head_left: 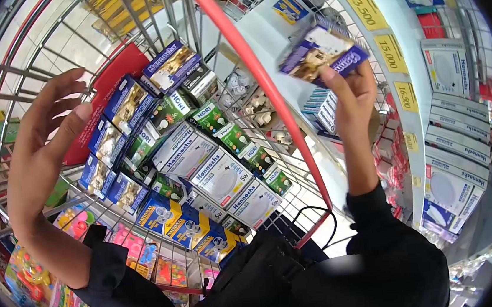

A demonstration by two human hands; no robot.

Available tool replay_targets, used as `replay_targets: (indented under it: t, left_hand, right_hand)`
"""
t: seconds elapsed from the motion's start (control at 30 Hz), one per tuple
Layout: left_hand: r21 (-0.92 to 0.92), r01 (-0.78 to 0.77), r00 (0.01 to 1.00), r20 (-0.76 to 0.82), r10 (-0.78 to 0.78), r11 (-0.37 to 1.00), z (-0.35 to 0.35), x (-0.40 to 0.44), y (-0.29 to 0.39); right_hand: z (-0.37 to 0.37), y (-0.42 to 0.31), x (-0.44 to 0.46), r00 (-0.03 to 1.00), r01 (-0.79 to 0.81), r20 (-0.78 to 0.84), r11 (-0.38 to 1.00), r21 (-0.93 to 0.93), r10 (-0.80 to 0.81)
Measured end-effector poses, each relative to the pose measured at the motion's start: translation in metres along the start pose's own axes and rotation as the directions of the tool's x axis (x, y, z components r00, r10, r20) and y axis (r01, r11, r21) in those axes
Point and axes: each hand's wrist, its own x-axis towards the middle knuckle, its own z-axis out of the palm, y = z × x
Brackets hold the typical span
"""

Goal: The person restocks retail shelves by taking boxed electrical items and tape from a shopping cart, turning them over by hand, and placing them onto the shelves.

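Observation:
A purple and white Hannochs box point(324, 51) is held in my right hand point(351, 93), thumb on its near face, above the shelf right of the cart's red handle. My left hand point(48, 128) is raised over the cart's left side, its fingers apart and curved, with nothing in them. Below and between the hands, the wire cart point(279, 100) holds stacked boxes: blue Hannochs boxes point(126, 104), green Hori boxes point(210, 118), white Hannochs 5w boxes point(220, 177) and blue-yellow National boxes point(185, 225). Another purple Hannochs box point(171, 67) lies at the stack's top.
A red panel point(115, 86) stands inside the cart's left side. Yellow price tags point(364, 9) line the shelf edge at right, with white Hannochs boxes point(454, 133) beyond. Colourful packaged toys point(75, 223) are at lower left. A black bag point(257, 271) is near my body.

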Motion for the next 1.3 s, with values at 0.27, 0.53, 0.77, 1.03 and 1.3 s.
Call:
replay_targets:
  t: [0.27,0.53,0.77,1.03,1.3]
  left_hand:
    - [0.079,0.138,0.987,0.072,-0.144,0.987,0.007,0.003,-0.009]
    - [0.176,0.145,0.985,0.067,-0.159,0.974,0.007,0.006,-0.017]
    - [0.192,0.155,0.982,0.08,-0.173,0.969,0.009,0.007,-0.015]
    - [0.205,0.165,0.98,0.08,-0.185,0.965,0.013,0.008,-0.015]
    - [0.241,0.173,0.976,0.091,-0.199,0.955,0.015,0.01,-0.016]
  right_hand:
    - [-0.143,0.1,0.023,0.957,-0.259,-0.154,0.485,-0.835,0.246]
    - [-0.148,0.144,0.01,0.993,-0.022,-0.007,0.131,-0.991,0.117]
    - [-0.148,0.156,0.009,0.99,0.024,0.014,-0.067,-0.997,0.138]
    - [-0.149,0.159,0.01,0.994,-0.005,-0.011,-0.06,-0.998,0.105]
    - [-0.148,0.165,0.019,0.994,-0.091,-0.094,-0.049,-0.995,0.056]
